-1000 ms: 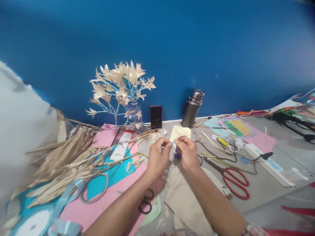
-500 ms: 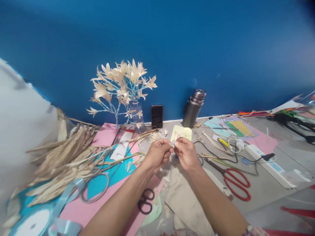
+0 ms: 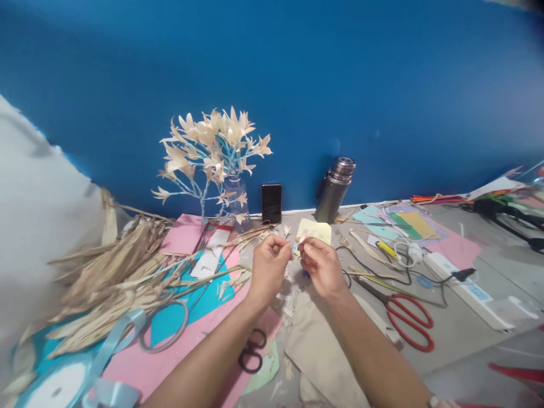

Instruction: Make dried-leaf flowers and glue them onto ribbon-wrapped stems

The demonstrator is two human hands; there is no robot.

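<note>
Flowers (image 3: 221,133): made, near tabletop's back edge (image 3: 296,216).
Blue piece (image 3: 294,247): seems unfinished; my left fingers (image 3: 283,250) and right fingers (image 3: 313,247) pinch it.

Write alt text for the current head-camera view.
A person's left hand and right hand hold a tiny bluish piece over a cluttered table. Behind are cream flowers, a phone and a dark flask, before a blue wall.

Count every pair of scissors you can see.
2: a red-handled pair to the right of the right forearm, and a smaller, black-handled pair partly hidden by the left forearm. Others may be hidden in the clutter.
</note>
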